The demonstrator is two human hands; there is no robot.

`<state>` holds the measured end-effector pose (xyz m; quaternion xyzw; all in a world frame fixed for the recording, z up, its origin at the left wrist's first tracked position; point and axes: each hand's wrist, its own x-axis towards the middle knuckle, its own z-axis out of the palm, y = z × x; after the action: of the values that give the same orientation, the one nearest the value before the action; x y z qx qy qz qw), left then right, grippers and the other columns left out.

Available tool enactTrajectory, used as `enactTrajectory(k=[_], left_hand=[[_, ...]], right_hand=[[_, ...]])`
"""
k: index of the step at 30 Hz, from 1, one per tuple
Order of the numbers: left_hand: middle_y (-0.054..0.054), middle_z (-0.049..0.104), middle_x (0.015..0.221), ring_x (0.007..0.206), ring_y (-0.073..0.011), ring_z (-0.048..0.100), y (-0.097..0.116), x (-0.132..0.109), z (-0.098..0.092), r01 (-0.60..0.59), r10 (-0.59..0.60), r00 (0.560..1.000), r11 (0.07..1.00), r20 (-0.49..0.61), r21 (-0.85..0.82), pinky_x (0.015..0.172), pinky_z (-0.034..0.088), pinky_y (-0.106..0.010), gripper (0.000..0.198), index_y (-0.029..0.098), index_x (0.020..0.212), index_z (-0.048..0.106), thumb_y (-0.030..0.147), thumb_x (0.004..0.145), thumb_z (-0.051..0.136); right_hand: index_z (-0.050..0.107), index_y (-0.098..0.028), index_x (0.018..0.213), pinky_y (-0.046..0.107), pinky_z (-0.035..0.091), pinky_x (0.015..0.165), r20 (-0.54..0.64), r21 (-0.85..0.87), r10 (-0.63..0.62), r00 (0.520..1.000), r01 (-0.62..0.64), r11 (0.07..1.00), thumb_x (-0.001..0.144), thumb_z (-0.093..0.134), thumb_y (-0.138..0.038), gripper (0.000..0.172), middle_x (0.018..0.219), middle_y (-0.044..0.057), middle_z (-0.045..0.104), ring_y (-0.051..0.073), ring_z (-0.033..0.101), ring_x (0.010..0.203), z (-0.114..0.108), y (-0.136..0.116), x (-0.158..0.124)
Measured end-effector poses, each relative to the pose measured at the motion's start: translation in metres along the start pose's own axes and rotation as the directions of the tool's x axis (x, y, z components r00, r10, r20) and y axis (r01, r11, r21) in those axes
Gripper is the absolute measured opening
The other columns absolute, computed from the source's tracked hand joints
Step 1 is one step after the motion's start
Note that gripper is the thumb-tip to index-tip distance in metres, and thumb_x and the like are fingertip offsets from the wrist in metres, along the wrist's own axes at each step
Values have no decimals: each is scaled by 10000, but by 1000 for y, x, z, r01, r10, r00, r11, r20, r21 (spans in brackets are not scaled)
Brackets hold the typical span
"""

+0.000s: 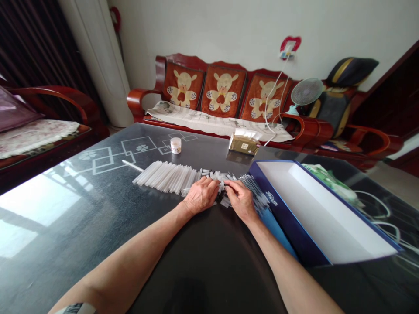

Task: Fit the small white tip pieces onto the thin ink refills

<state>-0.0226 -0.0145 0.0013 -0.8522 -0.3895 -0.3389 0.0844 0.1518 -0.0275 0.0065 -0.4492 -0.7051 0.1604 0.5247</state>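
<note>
Apparently, left hand [203, 193] and right hand [241, 199] are resting, fingers narrow (contents unclear); nudging could be scattering white pieces [217, 175].

You're in a home's living room, as the wooden sofa [142, 102], animal-patterned cushions [223, 90], fan [307, 91] and dark curtain [49, 56] show.

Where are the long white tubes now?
In the head view, the long white tubes lie left of centre on the table, left of the left hand and below the white container.
</note>
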Motion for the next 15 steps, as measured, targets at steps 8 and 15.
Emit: enactTrajectory(k=[8,15], left_hand=[[-58,610,811,790,-193,556,1,0,0,1,-2,999,1000,51,26,754,471,-312,235,164,1034,584,234,955,374],[-54,597,802,781,-190,534,1,1,-1,6,-12,996,998,93,66,733,448,-303,272,190,1001,626,260,970,365]], right_hand=[[685,-231,968,326,523,775,40,55,128,991,-130,990,821,603,-285,177,926,43,713,183,657,792,7,5,-5],[679,-227,938,325,528,763,39,32,101,994,-102,994,830,597,-295,152,913,41,712,181,660,784,8,9,-5]])
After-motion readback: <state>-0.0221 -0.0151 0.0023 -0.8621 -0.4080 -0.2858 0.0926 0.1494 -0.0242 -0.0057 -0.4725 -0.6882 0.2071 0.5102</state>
